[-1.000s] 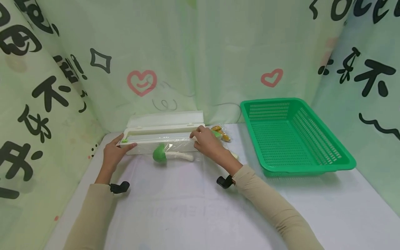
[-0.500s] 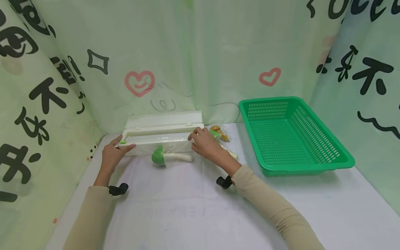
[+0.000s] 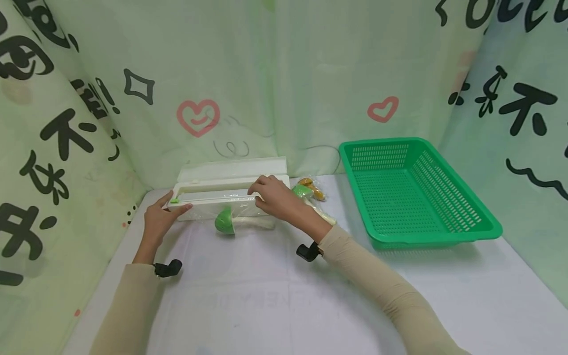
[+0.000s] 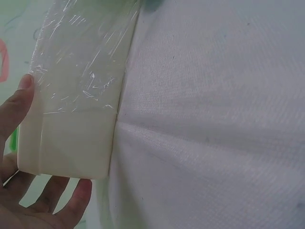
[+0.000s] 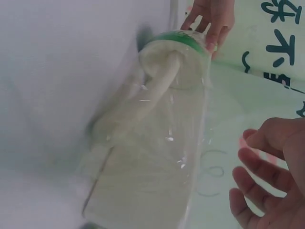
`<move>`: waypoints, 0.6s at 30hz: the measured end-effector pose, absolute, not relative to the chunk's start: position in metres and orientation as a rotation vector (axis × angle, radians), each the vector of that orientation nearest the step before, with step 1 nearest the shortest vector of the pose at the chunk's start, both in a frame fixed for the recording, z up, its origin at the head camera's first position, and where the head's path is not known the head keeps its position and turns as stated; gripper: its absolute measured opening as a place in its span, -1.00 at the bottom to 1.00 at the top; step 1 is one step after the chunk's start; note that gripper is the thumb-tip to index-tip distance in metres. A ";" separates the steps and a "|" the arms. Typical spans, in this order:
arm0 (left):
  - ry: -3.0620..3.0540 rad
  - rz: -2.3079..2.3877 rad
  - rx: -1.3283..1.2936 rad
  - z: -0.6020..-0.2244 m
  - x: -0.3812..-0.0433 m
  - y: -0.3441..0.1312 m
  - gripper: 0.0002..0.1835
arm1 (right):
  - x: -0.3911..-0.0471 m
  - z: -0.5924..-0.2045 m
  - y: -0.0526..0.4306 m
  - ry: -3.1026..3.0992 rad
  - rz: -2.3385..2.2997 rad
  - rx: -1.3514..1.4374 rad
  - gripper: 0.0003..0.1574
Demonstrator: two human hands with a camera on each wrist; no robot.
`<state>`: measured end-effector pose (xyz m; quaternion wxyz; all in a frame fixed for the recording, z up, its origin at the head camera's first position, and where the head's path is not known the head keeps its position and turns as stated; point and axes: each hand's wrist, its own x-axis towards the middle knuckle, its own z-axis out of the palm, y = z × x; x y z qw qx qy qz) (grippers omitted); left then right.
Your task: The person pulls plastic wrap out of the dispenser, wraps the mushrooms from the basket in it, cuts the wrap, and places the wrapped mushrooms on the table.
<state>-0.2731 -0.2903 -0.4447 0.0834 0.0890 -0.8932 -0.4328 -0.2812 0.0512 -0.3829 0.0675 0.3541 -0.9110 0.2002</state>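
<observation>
A white cling film dispenser (image 3: 208, 211) lies along the back of the table, its lid raised, with a green slider (image 3: 175, 200) at the left end of its rail. My left hand (image 3: 160, 217) grips that end, thumb and fingertips against the box in the left wrist view. Clear film (image 4: 86, 62) hangs down the dispenser's front. In the film lies a toy mushroom (image 3: 225, 221) with a green cap and a pale stem (image 5: 162, 83). Over the rail's right half is my right hand (image 3: 277, 197); its fingers are loosely bent, holding nothing in the right wrist view.
A green plastic basket (image 3: 419, 241) stands at the right. Beside the dispenser's right end lie film-wrapped yellow-brown pieces (image 3: 312, 188) and a green-and-white item (image 3: 302, 191), partly hidden by my right hand. A printed curtain (image 3: 310, 74) closes off the back and sides.
My right hand has shifted left along the dispenser, uncovering more of the green-and-white item. My left hand keeps its hold on the box. The mushroom has hardly moved.
</observation>
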 end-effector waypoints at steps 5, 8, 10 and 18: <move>-2.657 -1.284 0.285 -0.444 -0.272 -0.293 -0.03 | -0.293 -0.373 0.034 -2.730 0.619 1.267 -0.69; -2.652 -1.296 0.295 -0.443 -0.271 -0.293 -0.04 | -0.299 -0.370 0.023 -2.707 0.588 1.375 -0.69; -2.645 -1.315 0.301 -0.442 -0.270 -0.292 -0.04 | -0.303 -0.369 0.015 -2.693 0.567 1.428 -0.68; -2.617 -1.328 0.310 -0.445 -0.273 -0.289 -0.05 | -0.313 -0.364 -0.023 -2.725 0.562 1.520 -0.65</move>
